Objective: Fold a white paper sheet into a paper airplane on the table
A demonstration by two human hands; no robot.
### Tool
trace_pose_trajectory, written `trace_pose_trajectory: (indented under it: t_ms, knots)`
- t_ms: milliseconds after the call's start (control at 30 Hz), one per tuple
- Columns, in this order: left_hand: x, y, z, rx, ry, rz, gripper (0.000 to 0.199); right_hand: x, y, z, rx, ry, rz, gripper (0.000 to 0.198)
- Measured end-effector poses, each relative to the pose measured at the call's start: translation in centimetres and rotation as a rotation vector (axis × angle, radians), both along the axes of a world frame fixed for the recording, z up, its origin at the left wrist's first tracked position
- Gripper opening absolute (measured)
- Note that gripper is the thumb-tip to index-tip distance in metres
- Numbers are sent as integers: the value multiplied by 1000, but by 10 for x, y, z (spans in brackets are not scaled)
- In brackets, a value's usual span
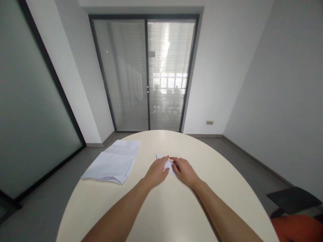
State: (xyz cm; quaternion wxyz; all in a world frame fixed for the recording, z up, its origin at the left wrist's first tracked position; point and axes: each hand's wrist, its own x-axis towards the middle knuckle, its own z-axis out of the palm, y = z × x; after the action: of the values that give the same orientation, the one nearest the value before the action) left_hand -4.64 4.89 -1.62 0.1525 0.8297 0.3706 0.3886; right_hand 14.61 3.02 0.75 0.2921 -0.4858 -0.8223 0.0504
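A small folded piece of white paper (169, 165) lies on the round table between my two hands, partly covered by them. My left hand (156, 171) covers its left part, with the fingers close together on top and the thumb along the near side, gripping it. From the right, my right hand (185, 171) holds the paper's right part with bent fingers, the index finger reaching toward the left fingertips. The fingertips of both hands nearly meet at the far side of the paper. One pointed corner of the paper sticks out beyond my left hand.
Several loosely stacked white sheets (113, 163) lie at the left edge of the cream round table (156, 215). A dark chair with an orange seat (297, 228) stands at the lower right. Glass panels with blinds (121, 84) are beyond the table.
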Motion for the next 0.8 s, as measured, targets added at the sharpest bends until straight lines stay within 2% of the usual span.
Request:
trace_pose_trajectory:
  t_ms: [333, 800]
  knots:
    - [0, -4, 8, 2, 296, 98, 29, -1, 1, 0, 12, 0, 91, 24]
    - [-3, -8, 7, -56, 531, 86, 52, 1, 0, 0, -26, -5, 144, 31]
